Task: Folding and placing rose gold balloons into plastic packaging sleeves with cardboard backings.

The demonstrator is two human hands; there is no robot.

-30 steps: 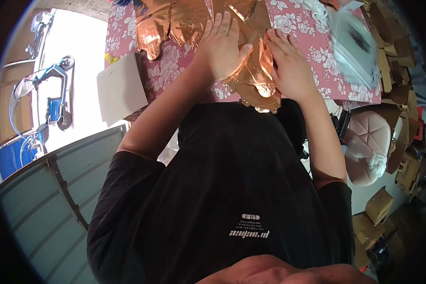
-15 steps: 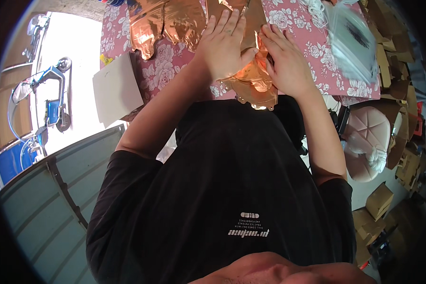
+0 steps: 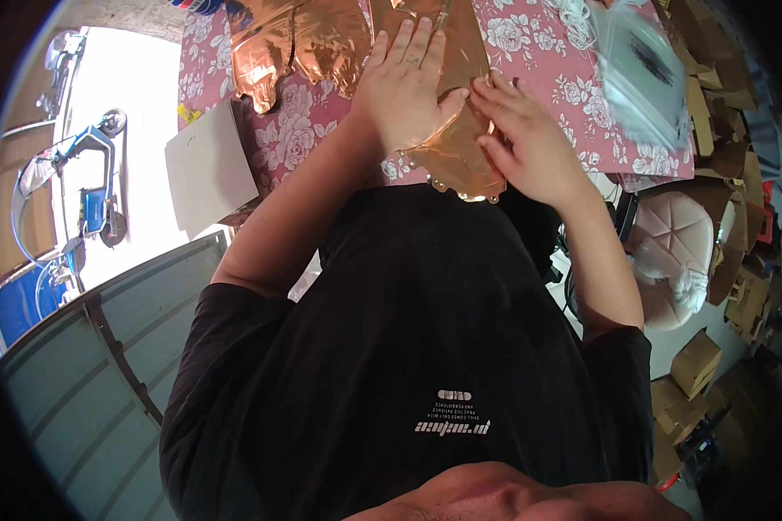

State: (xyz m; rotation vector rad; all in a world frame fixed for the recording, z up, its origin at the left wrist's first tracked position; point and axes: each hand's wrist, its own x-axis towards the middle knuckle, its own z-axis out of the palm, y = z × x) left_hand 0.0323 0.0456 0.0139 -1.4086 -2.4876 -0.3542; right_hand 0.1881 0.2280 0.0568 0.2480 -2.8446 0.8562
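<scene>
A shiny copper-coloured foil sheet (image 3: pixel 457 156) with a scalloped near end, like a flat foil balloon, lies on the table and reaches its front edge. Flat on its left side rests my left hand (image 3: pixel 406 91), fingers stretched out and pointing away from me. My right hand (image 3: pixel 530 135) is at the sheet's right edge, fingers extended and slightly bent, thumb apart; its fingertips touch the foil. More copper foil pieces (image 3: pixel 300 48) with wavy edges lie to the left of my left hand.
A pink cloth with white flowers (image 3: pixel 291 117) covers the table. Clear plastic bags (image 3: pixel 639 82) lie at the right. A pale board or box (image 3: pixel 210 169) stands at the left edge. Beyond are a padded chair (image 3: pixel 673 252), cardboard boxes (image 3: pixel 695 365) and a blue scooter (image 3: pixel 100 182).
My right hand has shifted slightly right and nearer me, toward the foil's edge. The foil's near part, crumpled before, now lies flatter. My left hand stays pressed on the sheet.
</scene>
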